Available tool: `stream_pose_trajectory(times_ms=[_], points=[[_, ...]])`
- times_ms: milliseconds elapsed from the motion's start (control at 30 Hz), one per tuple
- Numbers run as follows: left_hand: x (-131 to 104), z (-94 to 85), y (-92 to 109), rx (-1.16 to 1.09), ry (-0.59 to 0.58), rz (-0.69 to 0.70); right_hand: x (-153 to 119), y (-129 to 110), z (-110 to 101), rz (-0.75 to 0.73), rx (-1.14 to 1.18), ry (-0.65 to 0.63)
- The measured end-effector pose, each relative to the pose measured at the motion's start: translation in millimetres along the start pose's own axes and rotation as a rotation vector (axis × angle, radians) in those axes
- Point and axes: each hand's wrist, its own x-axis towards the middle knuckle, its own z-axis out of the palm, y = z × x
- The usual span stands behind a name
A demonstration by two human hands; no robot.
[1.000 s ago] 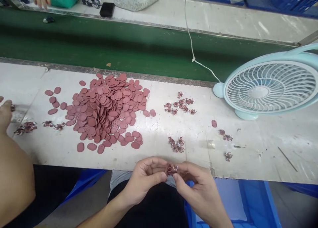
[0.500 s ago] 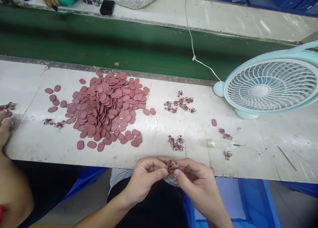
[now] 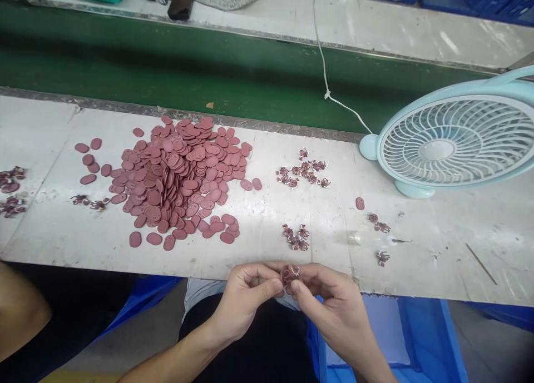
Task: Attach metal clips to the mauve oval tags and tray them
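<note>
Near the front edge of the white table (image 3: 258, 244), my left hand (image 3: 250, 294) and my right hand (image 3: 327, 294) pinch one small brown figure (image 3: 290, 274) between their fingertips. Its lower part is hidden by the fingers. Just beyond them lies a small cluster of similar brown figures (image 3: 296, 238). A larger cluster of figures (image 3: 304, 172) sits farther back. To the left spreads a big heap of dark pink oval discs (image 3: 179, 177). A few more figures (image 3: 379, 223) and a single oval disc (image 3: 360, 203) lie to the right.
A light blue fan (image 3: 438, 149) stands at the right, its white cord (image 3: 321, 55) crossing the green strip (image 3: 250, 88). A clear tube with a dark tip (image 3: 375, 238) lies before it. Below the table is a blue bin (image 3: 434, 338); a person's arm (image 3: 20, 311) is at left.
The figure between my fingers has turned slightly. The neighbouring person's hand has left the figures at the far left, and another hand at the top left has gone out of view.
</note>
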Motion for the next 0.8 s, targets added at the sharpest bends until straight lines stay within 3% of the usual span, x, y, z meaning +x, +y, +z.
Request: stream_pose_trajectory(times_ms=[200, 600, 800], points=[[-1, 0.8, -1, -0.002, 0.0, -0.02, -3, -4, -3, -0.11, -0.148, 0.026], [1, 6.3, 4, 0.026, 0.0, 0.053, -6, 9, 12, -0.031, 0.138, 0.093], [-3, 8.8, 6, 0.129, 0.04, 0.129, 0, 22, 12, 0.049, 0.413, 0.108]])
